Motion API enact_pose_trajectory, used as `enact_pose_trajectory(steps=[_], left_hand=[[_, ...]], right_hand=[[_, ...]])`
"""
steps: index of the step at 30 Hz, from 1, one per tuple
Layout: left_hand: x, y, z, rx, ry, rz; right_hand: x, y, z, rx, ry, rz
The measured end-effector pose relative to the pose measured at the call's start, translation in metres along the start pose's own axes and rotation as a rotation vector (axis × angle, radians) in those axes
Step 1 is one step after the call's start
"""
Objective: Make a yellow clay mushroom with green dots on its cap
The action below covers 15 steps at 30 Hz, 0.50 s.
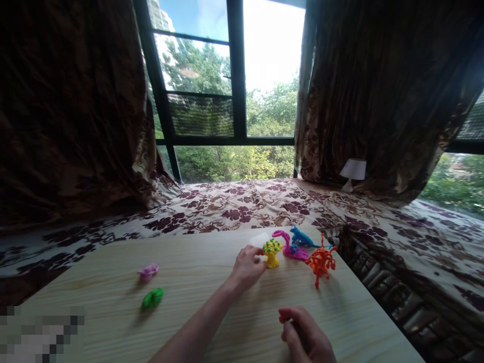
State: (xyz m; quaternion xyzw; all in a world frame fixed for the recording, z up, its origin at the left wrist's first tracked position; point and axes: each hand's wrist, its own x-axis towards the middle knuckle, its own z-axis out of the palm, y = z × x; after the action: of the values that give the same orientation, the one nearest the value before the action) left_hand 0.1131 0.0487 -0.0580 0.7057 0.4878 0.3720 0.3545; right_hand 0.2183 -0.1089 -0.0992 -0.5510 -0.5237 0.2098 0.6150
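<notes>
As L hand (pixel 247 266) sits just L of yellow mushroom (pixel 272 254), can't tell if clamped on it, R hand (pixel 307 337) loosely curled, fingertips apart, front-R of mushroom, mushroom's cap w/ green bumps, clay-like, spindly orange figure (pixel 321 263) R of it, wood-grain bench (pixel 200 272) beneath.

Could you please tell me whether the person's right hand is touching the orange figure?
No, the right hand is apart from the orange figure, with tabletop visible between them.
</notes>
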Motion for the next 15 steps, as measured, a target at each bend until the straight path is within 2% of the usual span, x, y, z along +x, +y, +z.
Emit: enact_pose_trajectory(steps=[5,10,15], left_hand=[[0.008,0.002,-0.017,-0.162,-0.001,-0.151],[0.015,0.009,-0.011,-0.375,-0.071,-0.365],[0.019,0.010,-0.005,-0.597,-0.098,-0.485]], right_hand=[[-0.001,-0.002,-0.001,0.015,-0.022,0.008],[-0.002,-0.003,-0.001,0.023,-0.030,0.006],[-0.002,-0.002,-0.002,0.040,-0.042,-0.020]])
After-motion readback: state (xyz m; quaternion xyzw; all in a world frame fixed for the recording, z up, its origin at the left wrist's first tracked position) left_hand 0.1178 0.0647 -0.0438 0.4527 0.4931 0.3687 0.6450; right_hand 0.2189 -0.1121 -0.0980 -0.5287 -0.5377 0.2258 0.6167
